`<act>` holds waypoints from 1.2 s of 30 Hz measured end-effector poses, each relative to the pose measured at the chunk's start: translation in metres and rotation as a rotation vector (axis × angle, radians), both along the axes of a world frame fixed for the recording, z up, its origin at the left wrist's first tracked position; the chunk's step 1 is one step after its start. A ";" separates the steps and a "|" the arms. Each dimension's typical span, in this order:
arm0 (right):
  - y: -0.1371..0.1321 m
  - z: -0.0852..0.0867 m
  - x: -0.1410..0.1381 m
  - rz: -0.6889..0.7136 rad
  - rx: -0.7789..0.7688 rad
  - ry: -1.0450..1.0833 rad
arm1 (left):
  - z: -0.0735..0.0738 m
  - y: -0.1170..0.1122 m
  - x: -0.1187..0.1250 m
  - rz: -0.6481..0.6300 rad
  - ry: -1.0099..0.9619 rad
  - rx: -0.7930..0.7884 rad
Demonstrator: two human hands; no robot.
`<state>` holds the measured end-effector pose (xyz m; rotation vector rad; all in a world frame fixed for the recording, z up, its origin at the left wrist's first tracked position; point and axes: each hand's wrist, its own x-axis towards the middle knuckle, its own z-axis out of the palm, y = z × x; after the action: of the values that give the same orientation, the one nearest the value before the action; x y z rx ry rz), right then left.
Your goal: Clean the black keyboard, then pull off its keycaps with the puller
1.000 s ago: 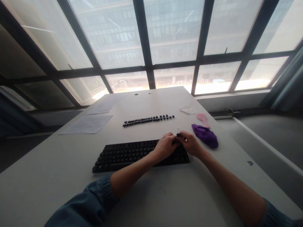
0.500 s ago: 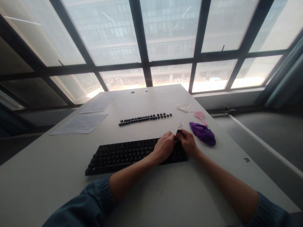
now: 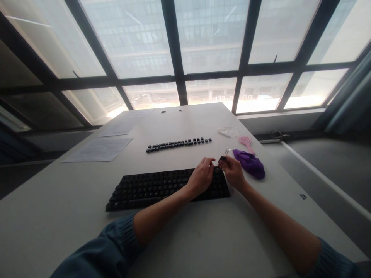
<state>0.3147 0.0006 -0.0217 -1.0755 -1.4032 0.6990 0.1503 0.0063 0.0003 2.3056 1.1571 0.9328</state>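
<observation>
My left hand (image 3: 202,173) rests over the right part of the black keyboard (image 3: 156,187), its index finger stretched out and apart from the other hand. No object shows in its fingers, though their undersides are hidden. Just to its right, my right hand (image 3: 234,172) is closed on a keycap puller (image 3: 223,158), a small black piece with thin wire prongs pointing up and away. Both hands hide part of the keyboard's right end. Beyond the keyboard, loose black keycaps (image 3: 179,144) lie in two rows on the white table.
Right of my right hand lie a purple cloth pouch (image 3: 249,164), a pink hairbrush (image 3: 245,143) and a crumpled clear plastic bag (image 3: 228,132). Sheets of paper (image 3: 98,150) lie at the left. A small dark mark (image 3: 303,196) shows near the table's right edge.
My left fingers have come away from the puller and straightened. My right hand has shifted slightly right, tilting the puller with it. The keycap rows look the same.
</observation>
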 end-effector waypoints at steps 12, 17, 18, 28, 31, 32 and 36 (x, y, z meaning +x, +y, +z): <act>0.002 0.002 0.004 0.142 -0.022 -0.271 | -0.006 0.005 -0.001 0.035 -0.040 -0.038; 0.000 0.001 0.005 0.078 -0.015 -0.220 | 0.001 0.001 -0.002 -0.026 0.020 -0.010; 0.000 0.001 0.004 0.062 -0.020 -0.193 | 0.002 0.001 -0.002 -0.039 0.030 0.003; -0.004 -0.001 -0.001 0.002 0.075 -0.235 | -0.009 0.010 -0.002 -0.098 0.057 -0.004; -0.005 -0.002 -0.003 -0.019 0.112 -0.255 | -0.011 0.011 0.000 -0.088 0.077 0.014; -0.004 -0.003 -0.003 -0.022 0.109 -0.236 | -0.011 0.010 0.001 -0.080 0.094 0.029; -0.001 -0.007 -0.005 -0.020 0.041 -0.109 | -0.010 0.005 0.003 -0.038 0.219 0.096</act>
<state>0.3099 -0.0007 -0.0287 -1.1076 -1.4909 0.6019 0.1529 0.0116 -0.0097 2.5498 1.1711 0.7522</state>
